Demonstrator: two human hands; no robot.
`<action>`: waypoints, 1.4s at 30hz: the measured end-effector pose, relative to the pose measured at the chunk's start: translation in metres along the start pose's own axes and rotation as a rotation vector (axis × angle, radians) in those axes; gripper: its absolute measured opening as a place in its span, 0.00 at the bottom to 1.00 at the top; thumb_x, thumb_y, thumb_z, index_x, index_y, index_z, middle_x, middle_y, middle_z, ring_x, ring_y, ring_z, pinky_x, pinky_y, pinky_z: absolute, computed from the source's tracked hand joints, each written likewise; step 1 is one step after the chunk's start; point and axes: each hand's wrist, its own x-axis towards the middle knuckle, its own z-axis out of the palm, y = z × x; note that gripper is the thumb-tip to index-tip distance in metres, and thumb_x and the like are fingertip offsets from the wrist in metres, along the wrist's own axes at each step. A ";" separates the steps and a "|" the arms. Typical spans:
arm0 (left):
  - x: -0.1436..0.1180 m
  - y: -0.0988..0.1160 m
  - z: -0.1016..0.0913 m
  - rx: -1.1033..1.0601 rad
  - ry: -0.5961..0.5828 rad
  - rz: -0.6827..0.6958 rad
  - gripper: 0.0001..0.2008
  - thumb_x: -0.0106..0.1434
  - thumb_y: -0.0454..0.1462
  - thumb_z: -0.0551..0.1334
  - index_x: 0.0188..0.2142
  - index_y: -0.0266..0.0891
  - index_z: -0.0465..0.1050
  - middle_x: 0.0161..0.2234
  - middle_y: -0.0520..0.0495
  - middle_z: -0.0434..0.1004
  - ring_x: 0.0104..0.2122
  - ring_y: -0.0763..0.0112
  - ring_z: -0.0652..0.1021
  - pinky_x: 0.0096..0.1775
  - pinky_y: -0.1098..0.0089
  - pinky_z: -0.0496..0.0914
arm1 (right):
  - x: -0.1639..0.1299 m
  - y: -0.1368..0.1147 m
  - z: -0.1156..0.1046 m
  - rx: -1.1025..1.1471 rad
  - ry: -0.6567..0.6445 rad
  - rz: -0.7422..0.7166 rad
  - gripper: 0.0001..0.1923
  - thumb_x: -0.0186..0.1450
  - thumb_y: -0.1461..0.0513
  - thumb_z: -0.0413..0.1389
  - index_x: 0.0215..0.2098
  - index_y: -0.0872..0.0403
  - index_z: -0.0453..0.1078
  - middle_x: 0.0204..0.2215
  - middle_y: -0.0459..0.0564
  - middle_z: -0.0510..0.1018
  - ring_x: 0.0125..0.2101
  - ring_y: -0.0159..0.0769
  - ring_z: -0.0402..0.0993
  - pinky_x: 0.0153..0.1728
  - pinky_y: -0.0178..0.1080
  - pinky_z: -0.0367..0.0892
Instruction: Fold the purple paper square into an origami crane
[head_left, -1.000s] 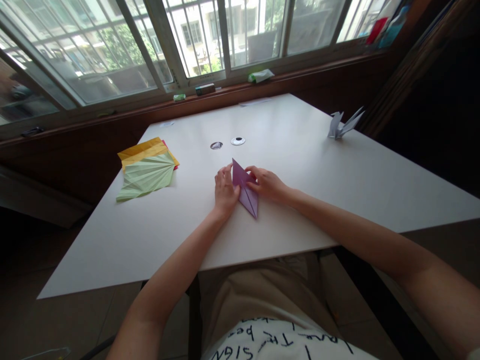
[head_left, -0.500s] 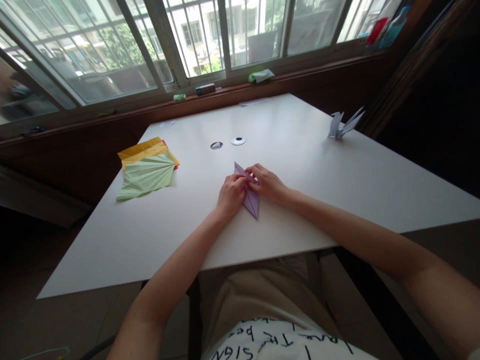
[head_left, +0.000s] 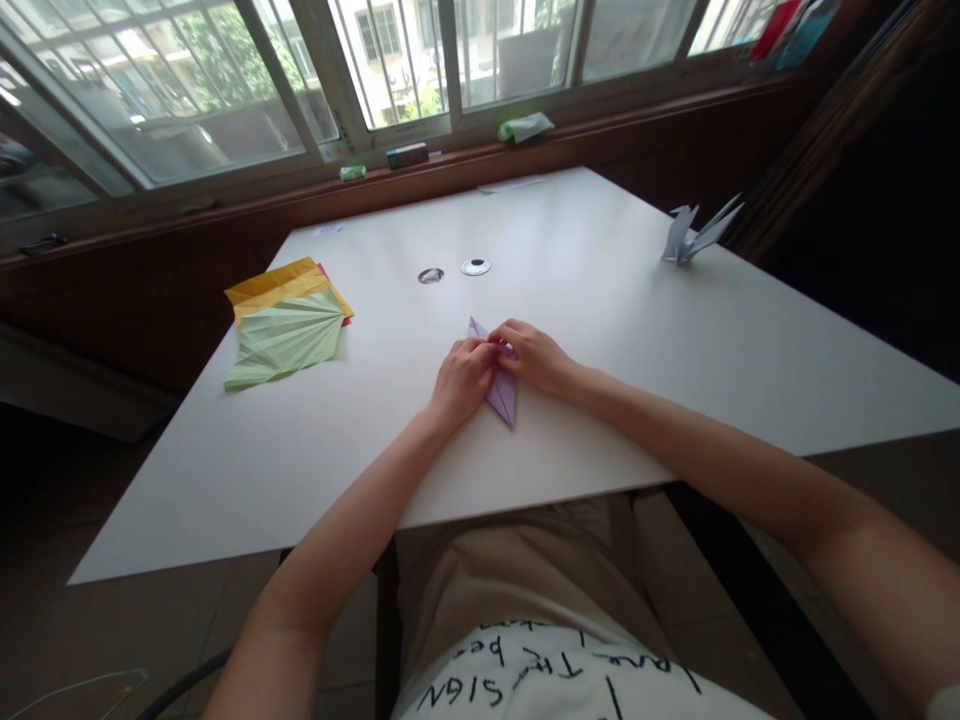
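Purple folded paper [head_left: 501,392] lies pinched under both hands [head_left: 499,362]; shirt lettering [head_left: 525,680] unreadable.

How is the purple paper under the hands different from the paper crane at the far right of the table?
The purple paper lies flat, a pointed shape; the paper crane stands up with wings raised. The purple paper is pressed by the left hand and right hand; the crane stands untouched. The crane is paler. Both rest on the white table.
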 end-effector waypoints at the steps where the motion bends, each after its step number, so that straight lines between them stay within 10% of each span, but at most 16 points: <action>1: 0.000 0.000 0.000 0.009 -0.006 -0.002 0.13 0.60 0.31 0.52 0.42 0.40 0.70 0.43 0.45 0.73 0.45 0.65 0.70 0.49 0.64 0.66 | 0.000 0.001 0.001 0.006 -0.001 -0.006 0.10 0.59 0.66 0.50 0.39 0.57 0.68 0.37 0.54 0.72 0.37 0.38 0.68 0.38 0.37 0.63; 10: -0.002 -0.001 0.003 0.100 -0.136 0.066 0.19 0.63 0.40 0.49 0.51 0.35 0.63 0.54 0.41 0.65 0.55 0.62 0.64 0.56 0.62 0.58 | 0.003 0.006 -0.002 0.015 0.133 -0.024 0.15 0.57 0.70 0.51 0.43 0.56 0.67 0.46 0.56 0.71 0.48 0.42 0.64 0.48 0.43 0.61; 20: -0.003 0.001 0.002 0.085 -0.252 -0.047 0.30 0.62 0.48 0.50 0.60 0.35 0.51 0.62 0.38 0.50 0.62 0.59 0.53 0.60 0.56 0.50 | 0.004 0.005 -0.001 0.063 -0.074 -0.032 0.16 0.62 0.66 0.47 0.47 0.57 0.66 0.45 0.56 0.74 0.45 0.38 0.70 0.47 0.41 0.63; 36: -0.002 0.004 -0.007 0.035 -0.137 0.039 0.12 0.62 0.41 0.51 0.40 0.40 0.69 0.44 0.43 0.73 0.47 0.63 0.71 0.49 0.62 0.65 | 0.003 -0.003 -0.015 -0.071 0.035 0.162 0.11 0.61 0.63 0.49 0.36 0.53 0.73 0.30 0.48 0.79 0.30 0.36 0.73 0.34 0.36 0.63; 42: -0.002 0.002 -0.007 0.035 -0.132 0.085 0.10 0.60 0.37 0.54 0.41 0.40 0.67 0.44 0.44 0.72 0.45 0.64 0.71 0.48 0.63 0.66 | 0.002 0.002 -0.004 0.001 0.057 0.018 0.11 0.60 0.66 0.49 0.35 0.53 0.72 0.33 0.50 0.77 0.38 0.36 0.71 0.38 0.36 0.64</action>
